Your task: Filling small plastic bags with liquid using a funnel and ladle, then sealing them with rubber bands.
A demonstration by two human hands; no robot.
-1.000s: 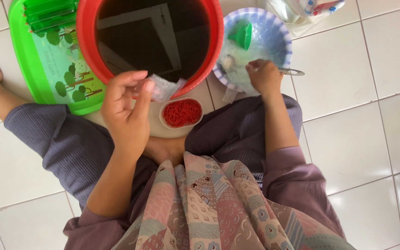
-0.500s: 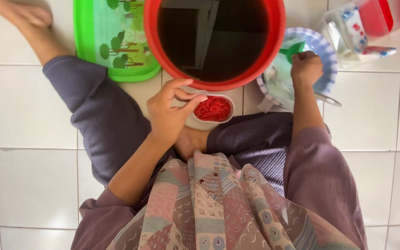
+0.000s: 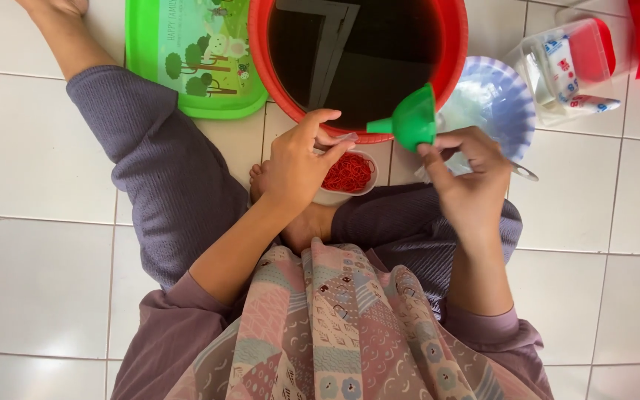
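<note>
The right hand [image 3: 468, 174] pinches a green funnel [image 3: 412, 120] at its rim, near the red tub's [image 3: 261, 44] right edge. It looks light, stiff plastic, best gripped at the rim. The left hand [image 3: 298, 163] pinches a thin clear piece [image 3: 344, 138] over the small bowl [image 3: 350, 174].

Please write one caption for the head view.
Seated person's right hand holds a green funnel beside a red bucket.

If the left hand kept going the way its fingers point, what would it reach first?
Probably the green funnel held by the right hand: the left hand points its fingers right and slightly up toward it. Depth is unclear; the red bucket's rim lies close.
</note>
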